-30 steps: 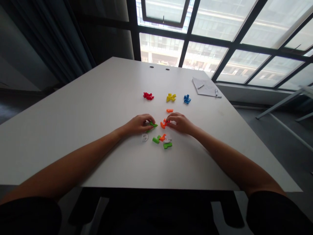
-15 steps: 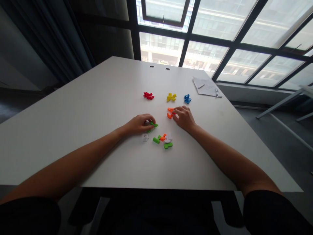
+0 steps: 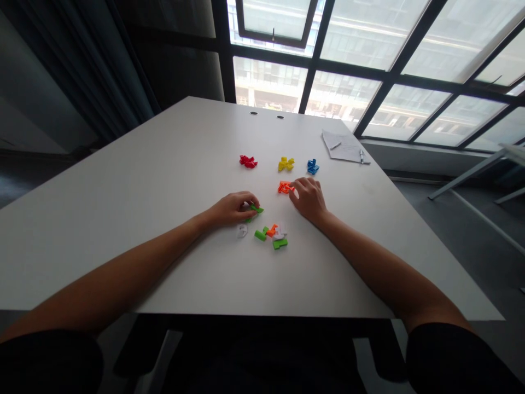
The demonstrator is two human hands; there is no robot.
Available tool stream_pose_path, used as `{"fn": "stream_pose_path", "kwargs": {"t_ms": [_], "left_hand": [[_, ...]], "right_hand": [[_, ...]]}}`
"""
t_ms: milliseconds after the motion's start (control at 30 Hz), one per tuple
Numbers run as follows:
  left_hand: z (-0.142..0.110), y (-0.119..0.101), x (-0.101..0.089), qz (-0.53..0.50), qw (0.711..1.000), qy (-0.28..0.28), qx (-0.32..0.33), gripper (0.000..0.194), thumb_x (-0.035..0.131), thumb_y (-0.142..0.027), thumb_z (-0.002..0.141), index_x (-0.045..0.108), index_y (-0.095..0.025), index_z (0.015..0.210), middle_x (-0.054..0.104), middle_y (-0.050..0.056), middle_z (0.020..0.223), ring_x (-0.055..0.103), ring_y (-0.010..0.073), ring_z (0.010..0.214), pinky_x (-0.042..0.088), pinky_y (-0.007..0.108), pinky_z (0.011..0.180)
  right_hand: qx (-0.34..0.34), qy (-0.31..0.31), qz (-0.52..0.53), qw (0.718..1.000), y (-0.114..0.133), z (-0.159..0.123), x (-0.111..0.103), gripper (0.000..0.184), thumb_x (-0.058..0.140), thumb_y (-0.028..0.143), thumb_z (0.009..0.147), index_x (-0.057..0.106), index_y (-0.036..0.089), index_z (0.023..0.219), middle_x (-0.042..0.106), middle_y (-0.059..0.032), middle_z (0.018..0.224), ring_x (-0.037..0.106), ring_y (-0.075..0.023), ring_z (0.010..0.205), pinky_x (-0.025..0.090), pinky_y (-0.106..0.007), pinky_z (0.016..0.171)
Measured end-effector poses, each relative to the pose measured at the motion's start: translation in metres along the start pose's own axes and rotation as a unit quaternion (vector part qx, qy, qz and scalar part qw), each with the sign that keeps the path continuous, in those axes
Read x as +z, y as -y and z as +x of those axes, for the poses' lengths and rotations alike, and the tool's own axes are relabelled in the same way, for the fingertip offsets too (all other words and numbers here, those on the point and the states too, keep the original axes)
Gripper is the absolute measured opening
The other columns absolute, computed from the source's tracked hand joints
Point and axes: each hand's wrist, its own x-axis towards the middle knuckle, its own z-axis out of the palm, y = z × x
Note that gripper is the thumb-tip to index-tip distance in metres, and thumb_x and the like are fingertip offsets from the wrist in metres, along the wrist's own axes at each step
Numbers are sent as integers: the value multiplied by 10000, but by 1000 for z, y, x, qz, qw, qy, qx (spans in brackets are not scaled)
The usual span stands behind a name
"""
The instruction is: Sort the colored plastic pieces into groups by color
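On the white table (image 3: pixel 164 180) lie small coloured plastic pieces, grouped partly by colour. My left hand (image 3: pixel 235 209) is closed on a green plastic piece (image 3: pixel 257 209), and more green shows below its fingertips. Beyond and to the right, the curled fingers of my right hand (image 3: pixel 308 198) pinch at the right edge of a small orange cluster (image 3: pixel 284 187). A clear or white piece (image 3: pixel 242 231) lies just below my left hand. Nearer me is a mixed group: a green piece (image 3: pixel 260 235), an orange piece (image 3: pixel 272 230), a white piece (image 3: pixel 280 232) and another green piece (image 3: pixel 280 244).
Farther back, a red cluster (image 3: pixel 248 161), a yellow cluster (image 3: pixel 286 163) and a blue cluster (image 3: pixel 312 167) form a row. Paper sheets (image 3: pixel 344 146) with two pens lie at the far right. Windows rise behind the table; a dark curtain (image 3: pixel 82 54) hangs at left.
The orange pieces by my right hand, spread apart before, now sit close together in one cluster. My left hand keeps its hold on the green piece. The view has shifted slightly.
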Motion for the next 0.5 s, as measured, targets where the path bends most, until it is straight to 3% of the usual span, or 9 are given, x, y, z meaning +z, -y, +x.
{"fn": "stream_pose_path", "kwargs": {"t_ms": [233, 333, 400, 500], "left_hand": [[-1, -3, -1, 7, 1000, 4, 4, 316, 681, -474, 928, 723, -184, 1046, 708, 72, 1072, 586, 135, 740, 472, 257, 675], [-1, -3, -1, 8, 1000, 2, 8, 299, 672, -453, 933, 724, -183, 1050, 706, 74, 1080, 604, 145, 780, 474, 255, 687], [-1, -3, -1, 8, 1000, 2, 9, 284, 673, -436, 933, 726, -185, 1056, 707, 71, 1088, 610, 147, 795, 474, 254, 696], [-1, -1, 0, 10, 1000, 0, 12, 264, 673, -418, 935, 730, -193, 1061, 710, 63, 1090, 614, 148, 809, 474, 254, 710]], "right_hand": [[19, 1, 49, 999, -3, -7, 2, 255, 554, 167, 961, 691, 180, 1175, 782, -130, 1056, 638, -326, 1024, 431, -454, 950], [15, -25, 72, 997, 1, -6, -1, 231, 533, 152, 956, 701, 182, 1111, 780, -132, 1031, 655, -317, 992, 443, -457, 946], [-14, -33, 114, 993, 9, -7, -9, 191, 528, 160, 963, 703, 196, 1032, 774, -112, 971, 665, -289, 924, 457, -442, 927], [-109, 13, 212, 971, 29, -14, -26, 121, 574, 214, 976, 695, 220, 981, 765, -66, 922, 670, -242, 866, 474, -405, 912]]}}
